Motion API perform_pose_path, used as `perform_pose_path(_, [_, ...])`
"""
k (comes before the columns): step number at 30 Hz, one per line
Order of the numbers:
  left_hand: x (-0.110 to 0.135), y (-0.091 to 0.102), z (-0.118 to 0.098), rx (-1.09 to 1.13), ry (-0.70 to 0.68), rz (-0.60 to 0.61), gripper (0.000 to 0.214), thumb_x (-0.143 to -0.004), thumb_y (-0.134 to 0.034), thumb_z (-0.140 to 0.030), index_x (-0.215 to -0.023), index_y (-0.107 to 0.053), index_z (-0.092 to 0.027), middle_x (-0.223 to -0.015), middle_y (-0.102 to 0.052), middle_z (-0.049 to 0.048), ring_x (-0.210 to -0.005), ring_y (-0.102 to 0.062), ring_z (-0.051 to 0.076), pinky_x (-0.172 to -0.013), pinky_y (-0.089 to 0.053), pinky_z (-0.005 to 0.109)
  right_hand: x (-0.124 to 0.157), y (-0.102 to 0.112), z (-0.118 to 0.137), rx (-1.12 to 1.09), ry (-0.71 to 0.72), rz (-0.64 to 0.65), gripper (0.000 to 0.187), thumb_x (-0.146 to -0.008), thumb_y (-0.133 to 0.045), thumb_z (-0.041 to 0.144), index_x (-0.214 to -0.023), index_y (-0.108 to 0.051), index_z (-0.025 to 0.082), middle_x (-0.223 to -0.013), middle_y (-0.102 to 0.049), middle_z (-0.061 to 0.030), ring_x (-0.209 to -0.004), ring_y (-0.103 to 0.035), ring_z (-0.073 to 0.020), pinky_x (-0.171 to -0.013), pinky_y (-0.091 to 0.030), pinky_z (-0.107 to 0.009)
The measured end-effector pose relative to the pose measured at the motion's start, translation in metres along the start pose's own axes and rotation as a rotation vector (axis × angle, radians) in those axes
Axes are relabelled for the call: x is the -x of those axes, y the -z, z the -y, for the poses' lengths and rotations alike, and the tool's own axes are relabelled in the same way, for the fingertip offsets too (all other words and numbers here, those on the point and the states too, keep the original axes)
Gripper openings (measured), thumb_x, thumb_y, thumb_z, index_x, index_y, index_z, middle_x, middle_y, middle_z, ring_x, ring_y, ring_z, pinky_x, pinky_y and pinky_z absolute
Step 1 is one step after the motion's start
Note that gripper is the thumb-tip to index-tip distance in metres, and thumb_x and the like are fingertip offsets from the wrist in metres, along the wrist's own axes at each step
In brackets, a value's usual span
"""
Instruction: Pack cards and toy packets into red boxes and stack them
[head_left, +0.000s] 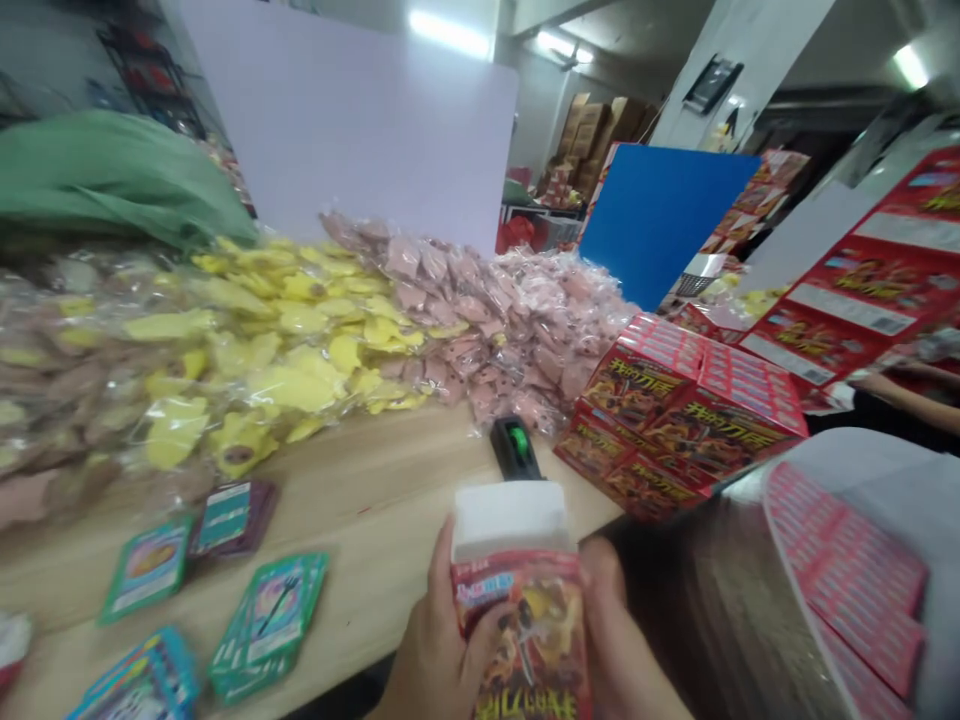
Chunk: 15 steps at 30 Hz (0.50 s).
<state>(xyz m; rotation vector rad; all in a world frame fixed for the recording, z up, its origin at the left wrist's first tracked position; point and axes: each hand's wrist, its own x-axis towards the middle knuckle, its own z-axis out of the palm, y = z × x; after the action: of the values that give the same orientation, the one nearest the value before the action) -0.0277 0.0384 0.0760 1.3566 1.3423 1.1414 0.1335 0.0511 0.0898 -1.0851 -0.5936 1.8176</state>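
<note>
Head view, logged remotely: my left hand (441, 645) and right hand (609, 625) press inward on a red printed foil packet with a white paper top (517, 600), held nearest me, over a pale wooden table (390, 480). A black plastic device with a green insert (516, 448) lies just beyond.

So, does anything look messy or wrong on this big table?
Yes, the card packs on the wooden table lie scattered and crooked, not lined up like the neat stack of red boxes. Bags of yellow and pink items also slump in a big heap. The red packet between the left hand and right hand looks fine.
</note>
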Motion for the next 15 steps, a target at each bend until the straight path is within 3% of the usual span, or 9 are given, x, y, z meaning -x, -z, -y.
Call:
perform_pose_path(2, [0.010,0.008,-0.002,-0.058,-0.110,-0.045,0.052,-0.082,-0.049,-0.038,-0.128,-0.033,-0.019,-0.115,-0.057,0.0110,-0.093,-0.060,0.021,-0.079,-0.049,0.028,0.011,-0.011,0.013,-0.085,-0.019,-0.050,0.047,-0.072,-0.054,0.057,-0.095,-0.065,0.018,-0.083,-0.069,-0.0066,-0.088,-0.061,-0.0260,-0.084,-0.044,-0.041])
perform_pose_path(4, [0.017,0.015,-0.003,-0.083,-0.165,-0.042,0.038,-0.082,-0.049,-0.040,-0.115,-0.046,-0.022,-0.113,-0.057,0.0096,-0.094,-0.059,0.021,-0.084,-0.047,0.030,0.020,-0.021,0.020,-0.109,0.011,-0.048,0.036,-0.071,-0.061,0.047,-0.093,-0.066,0.019,-0.087,-0.069,-0.0059,-0.091,-0.060,-0.0257,-0.086,-0.043,-0.039])
perform_pose_path(6, [0.018,0.020,-0.004,-0.026,-0.075,0.062,0.033,-0.085,-0.043,-0.043,-0.111,-0.046,-0.023,-0.103,-0.060,0.0074,-0.090,-0.059,0.019,-0.082,-0.047,0.030,0.022,-0.027,0.019,-0.113,0.004,-0.018,0.033,-0.070,-0.064,0.042,-0.094,-0.066,0.019,-0.091,-0.069,-0.0066,-0.093,-0.060,-0.0259,-0.088,-0.042,-0.039])
perform_pose_path(10, [0.005,0.022,0.001,0.144,0.233,0.273,0.039,-0.085,-0.036,-0.050,-0.112,-0.041,-0.022,-0.093,-0.059,0.0041,-0.083,-0.058,0.017,-0.072,-0.049,0.028,0.004,-0.025,0.006,-0.128,-0.161,0.036,0.035,-0.075,-0.056,0.042,-0.093,-0.067,0.015,-0.085,-0.070,-0.0086,-0.084,-0.062,-0.0257,-0.083,-0.044,-0.042])
perform_pose_path(12, [-0.001,0.023,0.011,0.184,0.272,0.325,0.038,-0.085,-0.037,-0.050,-0.111,-0.041,-0.023,-0.096,-0.058,0.0030,-0.086,-0.056,0.017,-0.075,-0.048,0.028,-0.011,-0.018,0.004,-0.059,-0.171,0.059,0.027,-0.073,-0.057,0.034,-0.091,-0.068,0.016,-0.086,-0.070,-0.0070,-0.081,-0.063,-0.0235,-0.082,-0.044,-0.040])
perform_pose_path(15, [-0.004,0.022,0.036,0.293,0.269,0.429,0.036,-0.085,-0.041,-0.048,-0.110,-0.041,-0.022,-0.104,-0.056,0.0042,-0.093,-0.054,0.017,-0.082,-0.045,0.029,-0.027,-0.007,0.015,0.261,-0.147,0.156,0.025,-0.069,-0.063,0.027,-0.092,-0.068,0.021,-0.092,-0.069,-0.0036,-0.085,-0.061,-0.0210,-0.087,-0.041,-0.039])
